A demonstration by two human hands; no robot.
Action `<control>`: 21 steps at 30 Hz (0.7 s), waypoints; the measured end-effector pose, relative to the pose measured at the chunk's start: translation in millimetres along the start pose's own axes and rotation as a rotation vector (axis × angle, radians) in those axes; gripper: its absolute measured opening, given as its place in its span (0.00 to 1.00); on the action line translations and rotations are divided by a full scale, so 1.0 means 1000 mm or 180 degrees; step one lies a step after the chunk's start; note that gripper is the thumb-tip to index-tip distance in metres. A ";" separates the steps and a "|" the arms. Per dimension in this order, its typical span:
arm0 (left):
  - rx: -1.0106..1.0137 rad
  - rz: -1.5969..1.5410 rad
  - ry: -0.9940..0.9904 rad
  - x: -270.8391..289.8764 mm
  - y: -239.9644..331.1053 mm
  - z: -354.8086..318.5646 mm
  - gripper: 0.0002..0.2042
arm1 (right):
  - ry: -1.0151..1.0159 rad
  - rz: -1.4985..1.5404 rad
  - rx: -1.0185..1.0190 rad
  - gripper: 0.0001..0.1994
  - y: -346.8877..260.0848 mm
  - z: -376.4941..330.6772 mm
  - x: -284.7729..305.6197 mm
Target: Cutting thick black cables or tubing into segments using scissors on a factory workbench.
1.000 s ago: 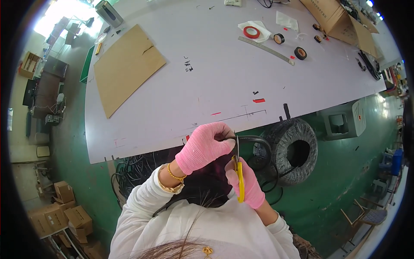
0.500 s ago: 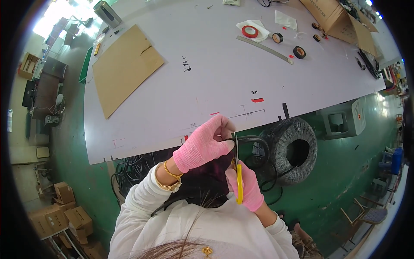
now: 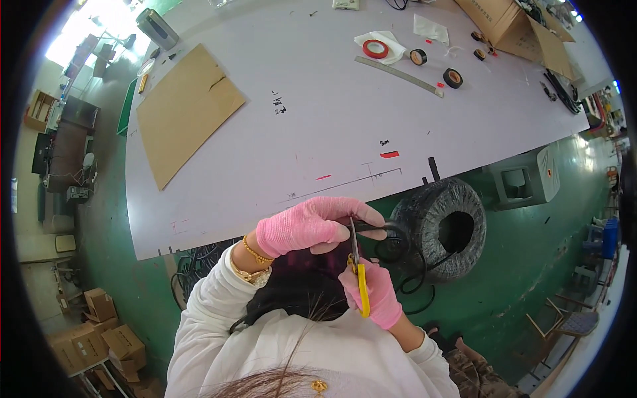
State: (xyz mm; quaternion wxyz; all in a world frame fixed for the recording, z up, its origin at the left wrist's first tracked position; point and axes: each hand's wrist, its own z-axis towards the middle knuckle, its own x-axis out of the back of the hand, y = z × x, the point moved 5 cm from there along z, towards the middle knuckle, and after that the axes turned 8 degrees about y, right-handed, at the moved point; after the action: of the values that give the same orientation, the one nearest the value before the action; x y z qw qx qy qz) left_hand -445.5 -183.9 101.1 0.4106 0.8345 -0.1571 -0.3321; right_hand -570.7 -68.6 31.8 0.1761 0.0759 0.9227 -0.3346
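My left hand (image 3: pixel 305 225), in a pink glove with pale fingertips, is closed on a black cable (image 3: pixel 396 227) beyond the table's near edge. Its fingers reach over the cable past the blades, with the thumb on the near side. The yellow-handled scissors (image 3: pixel 363 290) are in my right hand (image 3: pixel 379 295), also gloved in pink. Their blades point away from me and stand across the cable between my left thumb and fingertips. Whether they cut into it is hidden. From my left hand the cable loops off to the right and hangs below the table.
Under the table's right edge stands a wrapped black coil (image 3: pixel 428 232), with a grey plastic stool (image 3: pixel 524 179) beyond. On the table (image 3: pixel 318 132) lie a cardboard sheet (image 3: pixel 189 113), a steel ruler (image 3: pixel 398 76) and several tape rolls. An open carton (image 3: pixel 497 26) stands far right.
My left hand has shifted nearer to me, and its fingers now extend rightward over the cable past the blades. The scissors have moved slightly left and nearer with my right hand.
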 end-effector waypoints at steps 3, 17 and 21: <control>-0.0065 -0.0045 -0.0173 -0.003 0.004 0.001 0.25 | -0.0329 0.0761 -0.0142 0.14 0.011 0.001 0.006; -0.0889 0.0249 0.1818 0.085 -0.005 -0.160 0.34 | 0.0684 -0.1944 0.2058 0.17 -0.065 -0.001 0.006; -0.0855 0.1611 0.4252 0.122 -0.039 -0.265 0.30 | -0.0332 -0.0425 0.1785 0.14 -0.060 0.007 -0.048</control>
State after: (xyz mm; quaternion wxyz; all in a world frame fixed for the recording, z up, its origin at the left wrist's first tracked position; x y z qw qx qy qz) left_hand -175.8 -71.4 135.8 0.5821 0.7397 -0.0190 0.3370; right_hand -539.8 -120.3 80.0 0.1730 0.0435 0.7868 -0.5909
